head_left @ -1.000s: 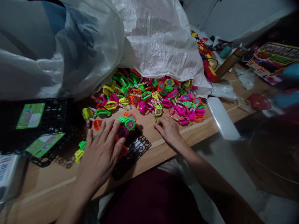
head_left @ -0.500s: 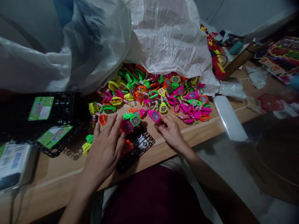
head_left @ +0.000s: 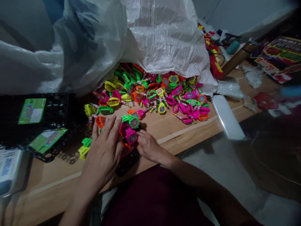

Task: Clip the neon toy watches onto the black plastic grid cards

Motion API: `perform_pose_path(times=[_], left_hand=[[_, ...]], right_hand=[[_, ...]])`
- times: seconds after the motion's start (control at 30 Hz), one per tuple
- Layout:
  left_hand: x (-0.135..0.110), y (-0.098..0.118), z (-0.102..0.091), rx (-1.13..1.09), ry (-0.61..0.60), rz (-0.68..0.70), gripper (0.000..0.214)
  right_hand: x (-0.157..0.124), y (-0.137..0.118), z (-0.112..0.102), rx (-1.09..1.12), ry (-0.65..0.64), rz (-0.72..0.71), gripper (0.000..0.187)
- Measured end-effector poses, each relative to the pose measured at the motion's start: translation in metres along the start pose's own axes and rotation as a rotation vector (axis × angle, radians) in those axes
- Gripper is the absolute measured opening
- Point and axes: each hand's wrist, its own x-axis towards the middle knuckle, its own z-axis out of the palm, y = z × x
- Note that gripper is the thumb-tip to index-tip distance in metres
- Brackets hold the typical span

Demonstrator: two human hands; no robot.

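Note:
A heap of neon plastic toy watches point(head_left: 150, 97) in pink, green, yellow and orange lies on the wooden table point(head_left: 171, 133), partly under a white woven sack point(head_left: 164, 34). My right hand point(head_left: 148, 146) pinches a magenta toy watch point(head_left: 131, 137) at its fingertips. My left hand point(head_left: 103, 153) lies palm down just beside it, fingers slightly apart, over a small group of watches. A green watch point(head_left: 133, 122) sits just above my fingertips. An orange watch point(head_left: 125, 150) is partly hidden beneath my left hand.
A black plastic mesh tray point(head_left: 54, 110) with green printed cards point(head_left: 32, 111) sits at the left, and a black mesh sheet point(head_left: 124, 168) lies under my hands. A clear plastic bag point(head_left: 70, 47) bulges at upper left. A printed box point(head_left: 279, 58) and red packaging point(head_left: 213, 62) lie at the far right.
My right hand has moved left toward my left hand, bringing the magenta watch out of the heap's front edge. My left hand has shifted only slightly.

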Motion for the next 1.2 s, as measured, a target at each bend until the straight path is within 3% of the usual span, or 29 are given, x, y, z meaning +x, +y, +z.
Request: perform_pose_path(times=[0.13,0.23,0.37,0.47,0.57,0.7,0.77,0.9,1.0,1.1,1.2], left_hand=[[0.002,0.003,-0.003,-0.071,-0.023,-0.018,0.059],[0.008,0.005,0.0,-0.003,-0.004,-0.054,0.063],[0.011,0.002,0.005,0.13,-0.019,-0.04,0.063],[0.006,-0.005,0.004,0.141,-0.012,-0.058,0.06],[0.001,-0.009,0.001,0.126,0.009,-0.085,0.06],[0.002,-0.008,0.0,0.114,0.012,-0.078,0.057],[0.002,-0.007,-0.001,0.1,0.018,-0.062,0.056],[0.002,-0.007,-0.004,0.028,0.038,-0.076,0.046],[0.002,-0.006,-0.008,-0.032,0.053,-0.095,0.037],[0.003,-0.004,-0.01,-0.043,0.057,-0.095,0.035],[0.005,-0.003,-0.011,-0.028,0.041,-0.07,0.033]], right_hand=[[0.001,0.002,0.007,-0.082,-0.022,-0.095,0.027],[0.006,0.003,0.009,-0.101,-0.102,-0.152,0.027],[0.011,0.009,-0.016,0.018,-0.143,-0.152,0.025],[0.018,0.019,-0.047,0.06,-0.034,-0.088,0.017],[0.035,0.039,-0.07,-0.1,0.098,0.049,0.019],[0.058,0.067,-0.072,-0.321,0.078,0.163,0.032],[0.059,0.072,-0.069,-0.346,0.055,0.182,0.03],[0.038,0.063,-0.068,-0.144,0.159,0.151,0.021],[0.015,0.045,-0.066,0.109,0.215,0.213,0.021],[-0.001,0.026,-0.053,0.46,0.123,0.361,0.019],[-0.006,0.012,-0.033,0.715,0.03,0.397,0.021]])
